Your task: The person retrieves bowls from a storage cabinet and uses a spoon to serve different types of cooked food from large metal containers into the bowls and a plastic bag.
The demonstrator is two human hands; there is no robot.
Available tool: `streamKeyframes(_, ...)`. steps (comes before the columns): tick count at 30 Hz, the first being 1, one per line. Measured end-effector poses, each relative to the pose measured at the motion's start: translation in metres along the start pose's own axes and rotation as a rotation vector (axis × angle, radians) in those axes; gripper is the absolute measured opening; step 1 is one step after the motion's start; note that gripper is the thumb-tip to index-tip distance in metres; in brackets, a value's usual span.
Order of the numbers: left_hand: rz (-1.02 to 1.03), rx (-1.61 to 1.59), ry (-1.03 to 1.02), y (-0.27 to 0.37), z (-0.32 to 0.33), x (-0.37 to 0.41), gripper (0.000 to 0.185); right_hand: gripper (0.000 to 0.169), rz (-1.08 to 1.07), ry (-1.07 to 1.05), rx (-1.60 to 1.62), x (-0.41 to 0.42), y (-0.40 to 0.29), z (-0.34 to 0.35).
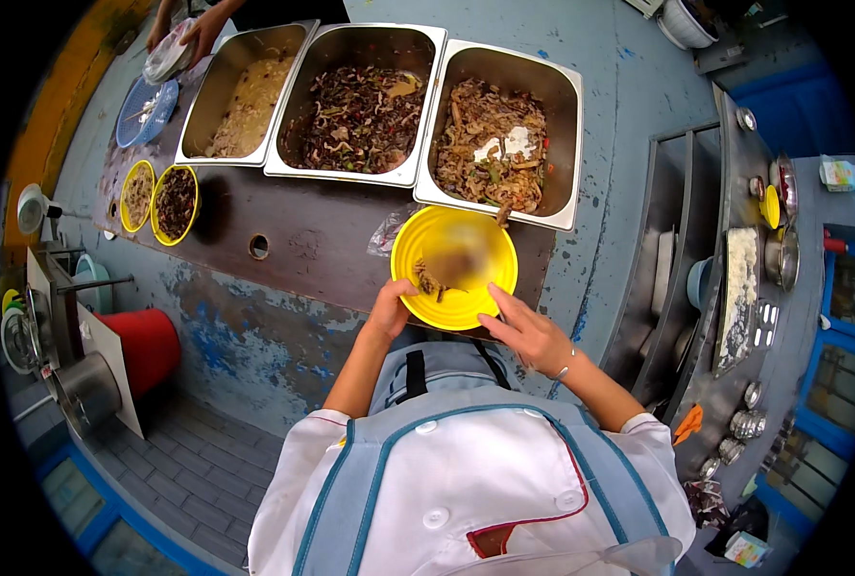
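Observation:
A yellow bowl [450, 306] with a little food in it is right before me; part of its inside is blurred. My left hand [391, 308] grips its lower left rim. At the lower right rim is my right hand [524, 327], thumb and fingers touching the edge. Just beyond the bowl, a steel pan [575, 129] holds a cooked meat dish. Left of it stand a second pan [355, 173] of dark chopped food and a third pan [218, 160] with pale food in liquid. Clear plastic [391, 232] lies beside the bowl.
Two filled yellow bowls [139, 194] [175, 205] stand on the dark table [305, 245], near a blue basket [161, 119]. Another person's hands [200, 32] hold plastic-wrapped items at the upper left. A red bucket [153, 349] is lower left; steel shelving [661, 288] stands right.

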State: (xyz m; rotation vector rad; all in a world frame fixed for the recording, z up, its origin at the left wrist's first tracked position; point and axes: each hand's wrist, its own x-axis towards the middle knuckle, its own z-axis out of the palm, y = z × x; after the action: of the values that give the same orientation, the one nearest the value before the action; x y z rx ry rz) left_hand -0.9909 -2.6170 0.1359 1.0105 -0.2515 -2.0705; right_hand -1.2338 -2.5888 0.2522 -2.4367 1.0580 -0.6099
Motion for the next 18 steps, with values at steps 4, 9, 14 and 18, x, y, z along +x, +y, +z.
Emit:
streamKeyframes(4,-0.001,0.040,-0.009,-0.006,-0.013,0.004,0.051,0.029,0.000,0.063,0.053,-0.006,0.006,-0.010)
streamKeyframes(9,0.028,0.003,-0.019,-0.012,-0.007,0.019,0.050,0.024,0.201,0.357,0.063,0.012,0.032,-0.031)
streamKeyframes(14,-0.087,-0.116,-0.097,-0.024,0.000,0.015,0.057,0.022,0.453,0.407,0.027,0.033,0.074,-0.028)
streamKeyframes(18,-0.021,0.016,-0.069,-0.032,-0.015,0.019,0.064,0.021,0.463,0.530,0.079,0.037,0.085,-0.025)
